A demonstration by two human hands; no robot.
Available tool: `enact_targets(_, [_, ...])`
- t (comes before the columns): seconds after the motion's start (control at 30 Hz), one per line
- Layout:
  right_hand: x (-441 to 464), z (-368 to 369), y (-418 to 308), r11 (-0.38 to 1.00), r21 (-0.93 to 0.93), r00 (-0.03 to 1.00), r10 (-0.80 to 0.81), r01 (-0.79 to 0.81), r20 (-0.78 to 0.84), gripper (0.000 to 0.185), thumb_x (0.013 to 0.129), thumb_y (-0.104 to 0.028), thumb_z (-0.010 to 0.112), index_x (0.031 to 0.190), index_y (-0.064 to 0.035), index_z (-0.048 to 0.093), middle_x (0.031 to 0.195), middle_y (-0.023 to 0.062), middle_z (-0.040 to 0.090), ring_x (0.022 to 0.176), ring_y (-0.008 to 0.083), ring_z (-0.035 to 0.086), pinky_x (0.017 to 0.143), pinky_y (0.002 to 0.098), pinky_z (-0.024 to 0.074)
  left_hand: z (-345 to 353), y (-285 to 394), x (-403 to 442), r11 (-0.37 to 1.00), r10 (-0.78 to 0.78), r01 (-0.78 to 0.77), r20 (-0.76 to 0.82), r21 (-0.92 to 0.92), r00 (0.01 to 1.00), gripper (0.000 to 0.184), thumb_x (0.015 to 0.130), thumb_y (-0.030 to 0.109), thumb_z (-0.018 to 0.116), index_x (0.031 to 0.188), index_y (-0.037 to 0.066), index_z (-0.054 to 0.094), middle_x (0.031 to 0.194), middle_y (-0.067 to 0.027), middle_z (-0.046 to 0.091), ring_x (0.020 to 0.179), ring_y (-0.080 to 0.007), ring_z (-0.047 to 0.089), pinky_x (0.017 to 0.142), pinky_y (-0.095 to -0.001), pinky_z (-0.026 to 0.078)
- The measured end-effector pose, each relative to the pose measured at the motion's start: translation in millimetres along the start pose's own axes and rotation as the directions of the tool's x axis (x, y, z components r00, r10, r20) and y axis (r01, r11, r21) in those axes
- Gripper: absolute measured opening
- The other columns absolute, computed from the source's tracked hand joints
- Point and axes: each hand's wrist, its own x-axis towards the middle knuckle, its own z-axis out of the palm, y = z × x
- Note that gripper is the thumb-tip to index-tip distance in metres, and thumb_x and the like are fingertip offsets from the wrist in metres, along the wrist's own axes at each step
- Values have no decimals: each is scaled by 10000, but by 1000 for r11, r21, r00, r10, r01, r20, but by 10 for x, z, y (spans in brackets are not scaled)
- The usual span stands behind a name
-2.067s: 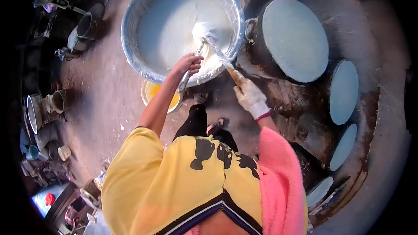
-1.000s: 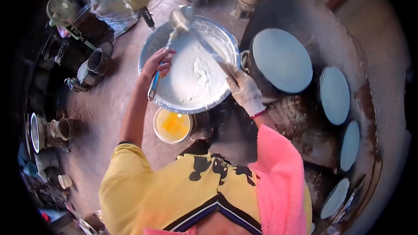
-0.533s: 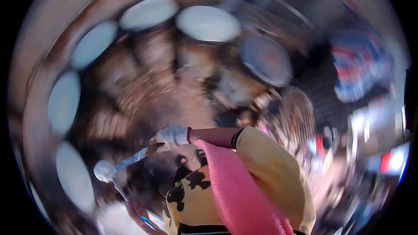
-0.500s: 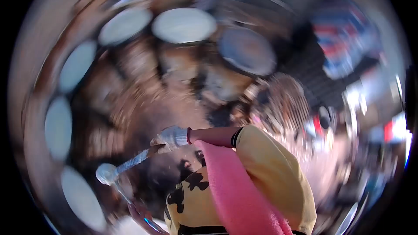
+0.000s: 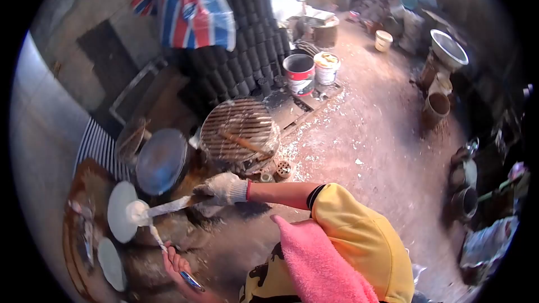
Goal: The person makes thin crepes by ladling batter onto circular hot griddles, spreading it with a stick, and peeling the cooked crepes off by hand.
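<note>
My left hand (image 5: pixel 177 261), bare, is closed round the handle of a metal ladle (image 5: pixel 158 238), whose handle is coated in white batter. My right hand (image 5: pixel 225 188), in a batter-stained white glove, grips the wooden end of a batter-coated stick (image 5: pixel 170 207). The far ends of both tools meet at a white, batter-covered bowl or lump over the edge of a round pan (image 5: pixel 119 211) with a pale surface. Whether they touch the pan I cannot tell. Beside it is a dark, bluish round pan (image 5: pixel 161 161).
Another pale round pan (image 5: pixel 112 264) is nearer me. A slatted round rack (image 5: pixel 240 133) bears a wooden stick. Behind stand a red bucket (image 5: pixel 299 74), a white bucket (image 5: pixel 327 68) and stacked black cylinders (image 5: pixel 238 50). Pots and a basin (image 5: pixel 449 48) line the right side.
My view has turned from the big batter basin to the round pans. Both hands have carried their tools out of the basin, and the coated ends are now over a pale pan.
</note>
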Motion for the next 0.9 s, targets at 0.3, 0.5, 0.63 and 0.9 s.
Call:
enact_targets(0.3, [-1414,-820,2036,970,95,975,219,-222,35,340,714,-163,584,1051,-118,578,868,124,645,813,318,645,658,426,522,594,-1887,1085,940,-257,211,-149,-269,955,389,984,163,326,1214,-150,307,739,-34,346,431,-62,313,398,-220,271])
enact_targets(0.5, [-1701,-1282,2753,953,173,969,247,-247,21,374,752,-264,615,1106,-159,560,848,134,640,781,332,642,621,441,508,1257,-2693,1584,950,-226,161,-232,-267,946,379,983,160,329,1185,-160,312,725,-30,335,432,-61,320,394,-221,286])
enact_targets(0.63, [-1657,-1462,2910,949,263,980,192,-174,-44,385,772,-332,615,1106,-150,550,866,137,638,777,328,636,637,442,495,1449,-2710,1804,969,-217,165,-320,-181,922,384,977,184,360,1181,-141,345,706,-23,356,401,-48,297,338,-202,258])
enact_targets(0.9, [-546,-2178,2185,987,131,905,-33,97,-424,376,839,-407,545,1096,-133,534,852,147,630,719,319,627,593,425,490,1759,-1808,2063,1000,3,-7,188,18,982,426,1005,209,280,1309,-89,275,701,-24,344,376,-60,281,315,-216,239])
